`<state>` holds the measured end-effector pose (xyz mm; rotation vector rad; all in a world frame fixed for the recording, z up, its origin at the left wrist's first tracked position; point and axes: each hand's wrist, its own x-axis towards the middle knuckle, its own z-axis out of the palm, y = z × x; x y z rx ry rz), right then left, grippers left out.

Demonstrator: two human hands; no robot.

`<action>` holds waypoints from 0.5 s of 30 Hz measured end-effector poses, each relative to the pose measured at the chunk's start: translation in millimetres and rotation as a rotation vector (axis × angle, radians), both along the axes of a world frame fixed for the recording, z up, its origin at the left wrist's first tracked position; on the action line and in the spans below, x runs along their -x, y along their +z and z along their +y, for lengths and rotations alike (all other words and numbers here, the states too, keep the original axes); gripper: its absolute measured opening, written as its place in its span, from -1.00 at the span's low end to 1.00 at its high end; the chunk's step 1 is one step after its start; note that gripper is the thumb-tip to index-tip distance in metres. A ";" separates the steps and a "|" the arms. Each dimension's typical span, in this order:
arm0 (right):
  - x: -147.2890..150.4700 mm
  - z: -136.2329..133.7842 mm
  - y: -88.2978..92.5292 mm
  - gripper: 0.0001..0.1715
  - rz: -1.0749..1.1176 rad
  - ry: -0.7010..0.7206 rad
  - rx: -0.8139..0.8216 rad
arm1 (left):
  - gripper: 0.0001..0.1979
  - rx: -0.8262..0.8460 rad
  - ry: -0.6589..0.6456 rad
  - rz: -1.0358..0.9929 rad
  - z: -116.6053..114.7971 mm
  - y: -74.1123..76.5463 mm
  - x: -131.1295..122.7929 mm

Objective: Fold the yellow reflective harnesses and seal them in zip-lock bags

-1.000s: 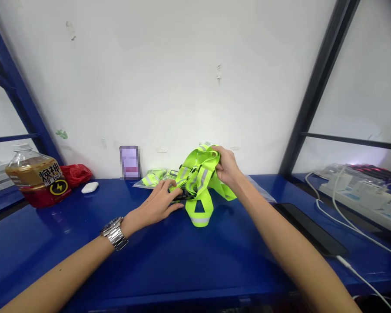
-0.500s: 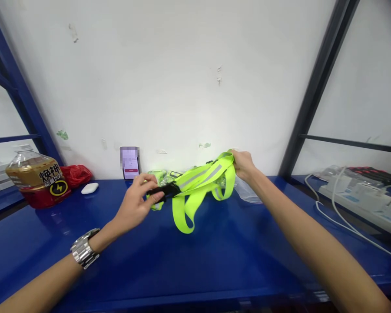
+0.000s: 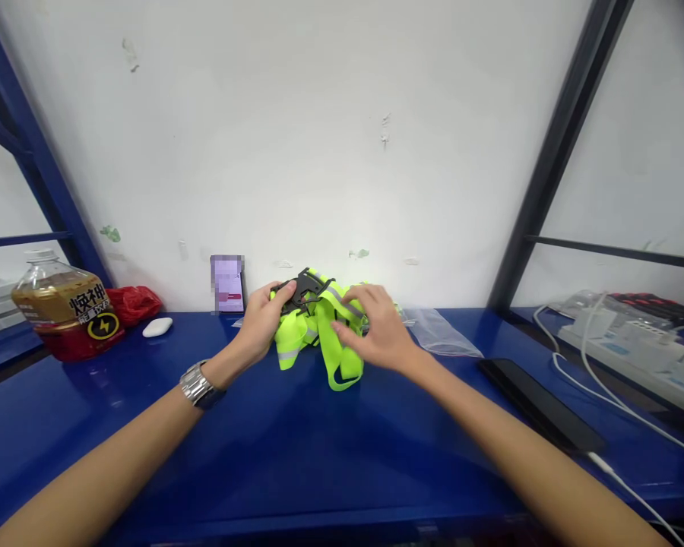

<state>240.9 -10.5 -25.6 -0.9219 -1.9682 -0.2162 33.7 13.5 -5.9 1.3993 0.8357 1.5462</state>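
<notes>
A neon yellow-green reflective strap vest [image 3: 331, 346] with grey stripes hangs bunched above the blue table, its bands looping down. My left hand [image 3: 263, 315] is closed on it at the black plastic buckle [image 3: 308, 286], thumb on top. Just right of the buckle, my right hand [image 3: 381, 323] curves around the straps, thumb and fingers apart; whether the fingertips touch the webbing is hard to tell. More of the neon material behind the hands is partly hidden.
A clear plastic bag [image 3: 441, 332] lies behind my right forearm, near a black phone [image 3: 541, 406] on a white cable. Another phone [image 3: 228, 285] leans on the wall. Left stand a large drink bottle [image 3: 62, 308], red bag [image 3: 134, 305] and white case [image 3: 158, 327]. A power strip [image 3: 632, 342] lies right.
My right hand has let go of the strap's far right end and moved left toward the buckle. The stretched straps now hang gathered. My left hand has shifted slightly right and up with the buckle.
</notes>
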 end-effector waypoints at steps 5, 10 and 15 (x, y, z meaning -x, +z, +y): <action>18.6 -8.1 -18.7 -0.02 -0.111 -0.061 0.119 | -0.66 -0.108 -0.001 0.001 -2.3 45.2 -21.1; 16.8 39.0 -18.9 -0.08 0.007 -0.132 0.202 | -0.65 -0.283 -0.045 0.148 -22.8 70.1 -34.9; 17.0 88.3 11.2 -0.34 -0.174 -0.180 0.242 | -0.65 -0.471 -0.077 0.667 -35.9 64.3 -45.5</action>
